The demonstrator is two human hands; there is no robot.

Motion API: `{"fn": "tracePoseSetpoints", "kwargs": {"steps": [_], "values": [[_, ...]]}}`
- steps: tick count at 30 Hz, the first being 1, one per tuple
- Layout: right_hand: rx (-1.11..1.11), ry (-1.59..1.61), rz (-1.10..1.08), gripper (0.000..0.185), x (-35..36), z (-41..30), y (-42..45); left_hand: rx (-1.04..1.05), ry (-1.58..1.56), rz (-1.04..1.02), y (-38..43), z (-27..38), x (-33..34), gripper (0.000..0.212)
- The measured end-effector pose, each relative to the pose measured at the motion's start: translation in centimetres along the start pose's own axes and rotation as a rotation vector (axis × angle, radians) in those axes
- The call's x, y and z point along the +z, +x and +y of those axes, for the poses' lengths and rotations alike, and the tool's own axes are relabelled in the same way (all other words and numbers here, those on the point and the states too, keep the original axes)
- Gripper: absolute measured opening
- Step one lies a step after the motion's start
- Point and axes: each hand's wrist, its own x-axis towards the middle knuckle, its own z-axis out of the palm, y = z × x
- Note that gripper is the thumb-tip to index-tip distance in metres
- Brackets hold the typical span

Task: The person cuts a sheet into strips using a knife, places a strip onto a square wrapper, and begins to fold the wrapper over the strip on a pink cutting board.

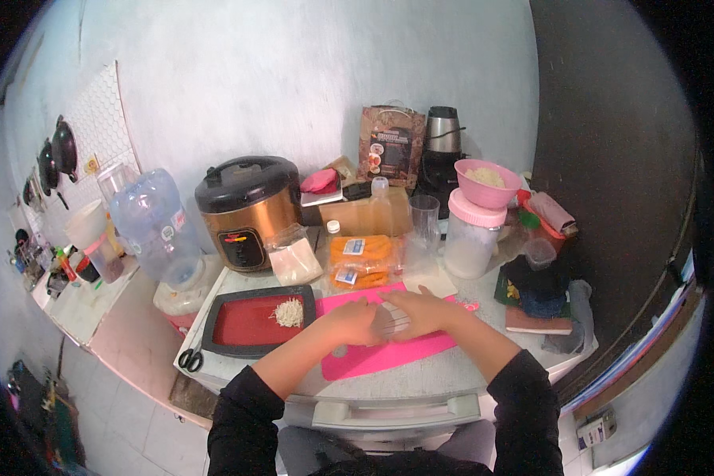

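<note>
Over a pink cutting board, my left hand and my right hand close in from both sides on thin white sheets marked with parallel cut lines. My fingers hide part of these sheets. Behind my right hand, a pale square sheet or stack lies on the board's far edge. On the left stands a dark-rimmed red tray, with a small pile of thin white shreds near its right side.
Black-handled scissors lie at the table's left corner. Behind the board are orange packages, a clear bag with white sheets, a rice cooker and a pink-lidded jar bearing a pink bowl. Dark cloth lies right.
</note>
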Motion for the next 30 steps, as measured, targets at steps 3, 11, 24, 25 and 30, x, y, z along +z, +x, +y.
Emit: {"fn": "tracePoseSetpoints", "kwargs": {"steps": [3,11,24,25,30], "values": [[-0.044,-0.028,0.061,0.095,0.3,0.0,-0.8,0.040,0.013,0.059,-0.8,0.0,0.2,0.081],[-0.267,-0.103,0.270,0.056,1.9,0.3,-1.9,0.175,0.024,0.195,-1.8,0.4,1.8,0.054],[-0.285,-0.138,0.269,0.031,2.0,-1.1,-2.2,0.303,-0.097,0.324,-2.3,0.2,3.0,0.028],[-0.281,-0.139,0.276,0.029,2.1,-1.1,-2.2,0.297,-0.119,0.322,-2.3,0.3,2.9,0.027],[-0.268,-0.120,0.250,0.022,1.6,-1.2,-2.2,0.308,-0.153,0.329,-1.9,-0.2,3.2,0.023]]}}
